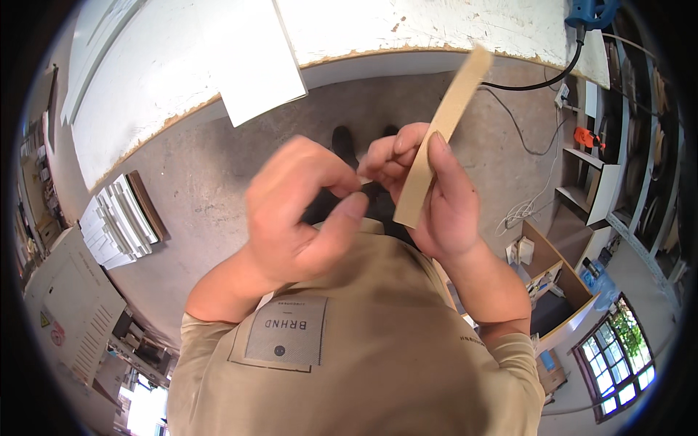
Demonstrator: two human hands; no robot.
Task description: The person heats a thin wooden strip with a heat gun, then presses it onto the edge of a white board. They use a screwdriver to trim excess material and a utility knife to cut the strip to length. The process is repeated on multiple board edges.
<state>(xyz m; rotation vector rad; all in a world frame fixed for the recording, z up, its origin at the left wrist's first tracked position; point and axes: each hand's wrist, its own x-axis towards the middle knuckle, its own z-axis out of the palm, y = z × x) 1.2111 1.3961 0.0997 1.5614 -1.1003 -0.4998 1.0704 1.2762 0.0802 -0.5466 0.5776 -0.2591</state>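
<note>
Workbench [407, 29] and stacked boards [118, 221] show a workshop.

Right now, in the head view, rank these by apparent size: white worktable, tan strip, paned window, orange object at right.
1. White worktable: largest.
2. Tan strip and paned window: too close to rank; the strip is nearer.
3. Orange object: smallest.

Tan strip [452, 109], khaki shirt [407, 349] with grey patch [283, 330], brown-flecked white tabletop [363, 29], blue tool [590, 13]
</note>
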